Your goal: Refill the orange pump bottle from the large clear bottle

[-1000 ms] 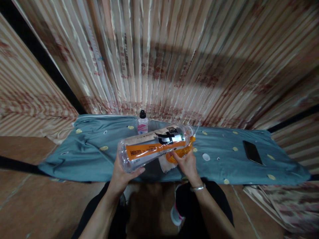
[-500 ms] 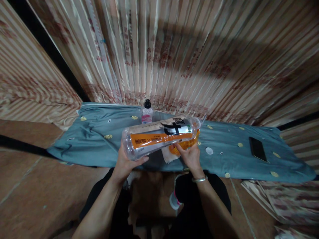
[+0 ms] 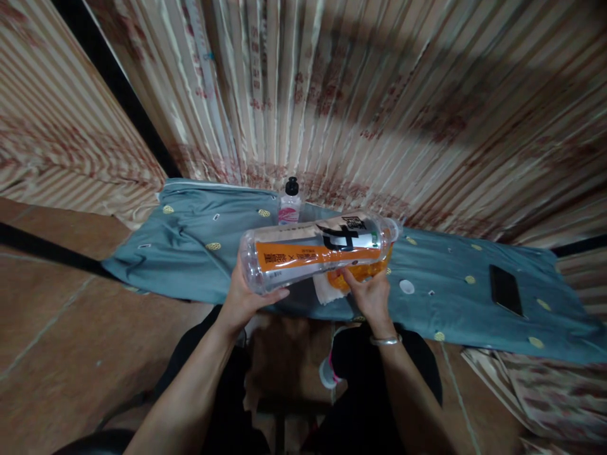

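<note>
A large clear plastic bottle (image 3: 317,251) with an orange, white and black label lies almost level in the air above a blue-grey cloth (image 3: 190,253). My left hand (image 3: 246,297) is wrapped round the bottle's base end. My right hand (image 3: 370,294) is closed on an orange and beige cloth (image 3: 353,273) pressed against the bottle's underside near the neck. A silver bracelet sits on my right wrist.
A small bottle with a black cap and pink label (image 3: 289,202) stands at the back of the cloth. A white bottle cap (image 3: 406,286) and a black phone (image 3: 506,289) lie to the right. Striped curtains hang behind. Brown floor tiles lie to the left.
The view has tilted and shifted, so everything sits higher and further right in the picture. My hands keep the same hold on the bottle and the cloth.
</note>
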Motion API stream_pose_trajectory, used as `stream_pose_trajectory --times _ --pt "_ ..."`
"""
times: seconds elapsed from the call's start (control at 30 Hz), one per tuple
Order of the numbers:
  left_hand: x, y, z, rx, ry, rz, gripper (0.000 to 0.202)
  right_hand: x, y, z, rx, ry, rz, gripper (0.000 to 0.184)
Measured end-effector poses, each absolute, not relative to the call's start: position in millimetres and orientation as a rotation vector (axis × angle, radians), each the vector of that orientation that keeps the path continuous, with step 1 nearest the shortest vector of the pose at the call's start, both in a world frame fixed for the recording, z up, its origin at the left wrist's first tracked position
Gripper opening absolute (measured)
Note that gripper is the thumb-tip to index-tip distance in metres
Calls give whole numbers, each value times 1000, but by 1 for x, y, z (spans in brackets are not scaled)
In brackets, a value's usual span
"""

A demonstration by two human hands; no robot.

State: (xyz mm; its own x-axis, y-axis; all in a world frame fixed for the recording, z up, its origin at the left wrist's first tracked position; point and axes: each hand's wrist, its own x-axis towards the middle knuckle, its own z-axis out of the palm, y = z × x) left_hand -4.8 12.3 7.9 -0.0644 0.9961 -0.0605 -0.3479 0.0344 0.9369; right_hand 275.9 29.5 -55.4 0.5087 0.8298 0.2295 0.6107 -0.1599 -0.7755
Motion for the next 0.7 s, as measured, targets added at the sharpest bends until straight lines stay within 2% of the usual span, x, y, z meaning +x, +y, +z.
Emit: stream_pose_trajectory --times 0.13,0.3,0.37,0.5,0.7 --pt "-4 12 7 872 1007 1394 108 275 29 -54 -1886 -1169 327 110" --pt "-1 12 6 902 982 1419 99 276 31 -54 -1909 -1189 301 115" --pt "0 12 6 899 964 1424 101 277 31 -55 -1914 -1197 285 116" --pt "2 13 6 893 943 1434 108 278 31 -56 -1916 -1213 261 115" --pt "4 13 8 910 917 1437 104 281 32 -62 -1909 -1217 201 114"
